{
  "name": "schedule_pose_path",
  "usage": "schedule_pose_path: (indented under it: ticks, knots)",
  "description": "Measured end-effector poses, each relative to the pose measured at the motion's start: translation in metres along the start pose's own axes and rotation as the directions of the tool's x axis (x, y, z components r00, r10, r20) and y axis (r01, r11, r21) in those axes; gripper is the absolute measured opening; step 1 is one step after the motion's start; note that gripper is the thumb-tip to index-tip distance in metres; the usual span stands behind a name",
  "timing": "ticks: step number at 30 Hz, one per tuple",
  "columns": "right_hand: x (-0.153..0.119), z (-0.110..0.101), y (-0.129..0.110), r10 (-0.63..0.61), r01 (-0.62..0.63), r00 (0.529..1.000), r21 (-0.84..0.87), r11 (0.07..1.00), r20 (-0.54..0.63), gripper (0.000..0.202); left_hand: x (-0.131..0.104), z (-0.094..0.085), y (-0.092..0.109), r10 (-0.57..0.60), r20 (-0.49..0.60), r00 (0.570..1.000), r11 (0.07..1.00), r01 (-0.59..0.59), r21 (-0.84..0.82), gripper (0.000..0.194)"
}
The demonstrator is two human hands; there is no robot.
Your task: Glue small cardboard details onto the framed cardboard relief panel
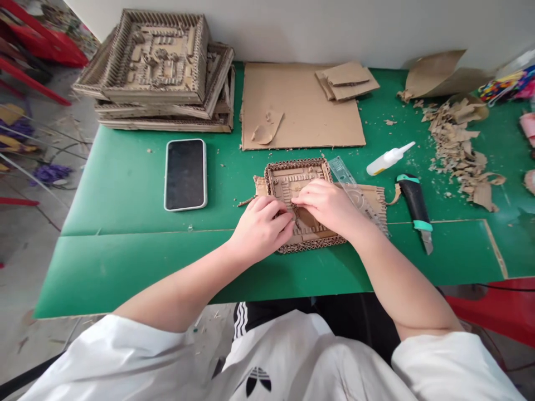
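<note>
A small cardboard model (pixel 311 245), a shallow square tray with a corrugated rim and raised strips inside, lies on the table in front of me. Over its left side is my left hand (pixel 264 227), fingers curled together at the inner strips; what they hold is hidden. My right hand (pixel 326 205) reaches in from the right, its thumb and fingertips pinched on what looks like a small cardboard piece (pixel 294 204) near the model's middle. Beneath the right forearm, a clear plastic ruler (pixel 343 171) and a corrugated cardboard strip (pixel 378 200) stick out.
Finished-looking cardboard trays (pixel 156 97) are stacked at back left, near a phone (pixel 185 175). Behind the model lies a flat cardboard sheet (pixel 301 122). To the right are a white glue bottle (pixel 387 160), a utility knife (pixel 413 203) with exposed blade, and cardboard scraps (pixel 460 145).
</note>
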State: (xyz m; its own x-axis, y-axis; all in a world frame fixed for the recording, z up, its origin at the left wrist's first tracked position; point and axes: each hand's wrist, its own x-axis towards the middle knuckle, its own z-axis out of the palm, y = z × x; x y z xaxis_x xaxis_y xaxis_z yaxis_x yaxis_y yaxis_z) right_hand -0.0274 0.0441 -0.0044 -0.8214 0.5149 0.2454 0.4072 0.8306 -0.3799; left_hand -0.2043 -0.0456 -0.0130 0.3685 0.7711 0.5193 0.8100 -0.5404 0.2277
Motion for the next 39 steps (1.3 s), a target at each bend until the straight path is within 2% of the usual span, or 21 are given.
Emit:
schedule_pose_path:
  ticks: [4, 8, 12, 14, 17, 21, 28, 33, 39]
  knots:
    - [-0.003, 0.0, 0.0, -0.001, 0.001, 1.0, 0.006, 1.0, -0.029, 0.024, 0.001, 0.0, -0.003, -0.049, -0.059, 0.997, 0.999, 0.049, -0.002, 0.015]
    - [-0.01, -0.012, -0.002, 0.068, -0.062, 0.98, 0.039, 0.997, -0.189, 0.026, 0.003, 0.0, -0.009, -0.078, -0.12, 0.99, 0.997, 0.077, -0.013, 0.02]
    - [-0.025, -0.021, 0.0, 0.134, -0.137, 0.948, 0.009, 0.991, -0.288, 0.023, 0.004, 0.002, -0.012, -0.026, -0.077, 0.997, 0.999, 0.025, -0.02, 0.031]
    - [-0.033, -0.02, 0.002, 0.138, -0.15, 0.952, -0.024, 0.988, -0.272, 0.021, 0.003, 0.003, -0.011, 0.02, -0.029, 0.999, 1.0, -0.021, -0.024, 0.035]
    - [-0.042, -0.018, 0.003, 0.159, -0.174, 0.969, -0.065, 0.983, -0.188, 0.018, 0.002, 0.003, -0.011, 0.078, 0.017, 0.997, 0.996, -0.077, -0.038, 0.036]
    - [-0.043, -0.019, -0.004, 0.182, -0.191, 0.98, -0.128, 0.973, -0.08, 0.019, 0.003, 0.005, -0.012, 0.122, 0.009, 0.992, 0.991, -0.122, -0.049, 0.038]
    - [-0.035, -0.027, -0.015, 0.195, -0.176, 0.978, -0.224, 0.959, 0.069, 0.023, 0.003, 0.005, -0.012, 0.164, 0.023, 0.986, 0.986, -0.163, -0.031, 0.028]
    - [-0.033, -0.025, -0.014, 0.193, -0.167, 0.976, -0.223, 0.96, 0.098, 0.02, 0.003, 0.004, -0.012, 0.164, 0.031, 0.986, 0.986, -0.163, -0.025, 0.028]
    - [-0.031, -0.025, -0.013, 0.212, -0.201, 0.976, -0.158, 0.967, 0.057, 0.013, 0.003, 0.005, -0.012, 0.168, 0.027, 0.985, 0.986, -0.167, -0.016, 0.028]
